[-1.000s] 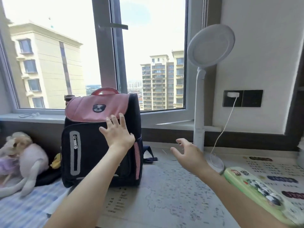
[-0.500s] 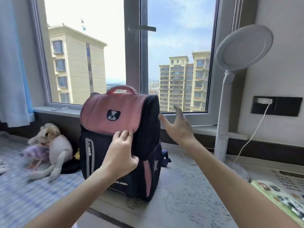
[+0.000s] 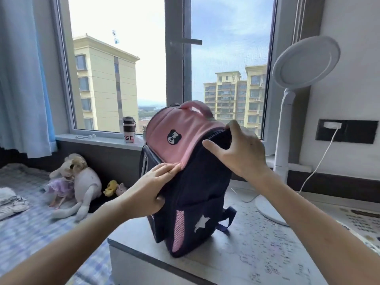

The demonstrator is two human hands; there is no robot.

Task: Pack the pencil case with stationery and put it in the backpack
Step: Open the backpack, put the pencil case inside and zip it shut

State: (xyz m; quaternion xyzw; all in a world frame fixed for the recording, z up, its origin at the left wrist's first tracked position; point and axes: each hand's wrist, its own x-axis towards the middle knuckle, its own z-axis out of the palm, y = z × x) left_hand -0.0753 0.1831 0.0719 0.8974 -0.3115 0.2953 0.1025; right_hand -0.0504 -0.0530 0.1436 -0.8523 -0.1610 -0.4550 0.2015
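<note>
A dark navy backpack (image 3: 197,200) with a pink top flap (image 3: 178,138) and a small bear face stands upright on the desk corner, turned so its side with a white star faces me. My left hand (image 3: 148,192) pinches the flap's lower pink edge and grips the front of the bag. My right hand (image 3: 240,151) holds the upper back edge by the zip line, thumb stretched across the side. The pencil case is at the far right edge (image 3: 373,242), mostly cut off by the frame.
A white round desk lamp (image 3: 287,124) stands right behind the bag, its base on the desk (image 3: 257,254). A cable hangs from the wall socket (image 3: 332,126). A bottle (image 3: 129,130) sits on the sill. Dolls (image 3: 76,182) lie on the bed at left.
The bag has been turned and pulled toward me at the desk corner. My right hand went from open in the air to gripping the bag's top; my left hand now pinches the flap edge.
</note>
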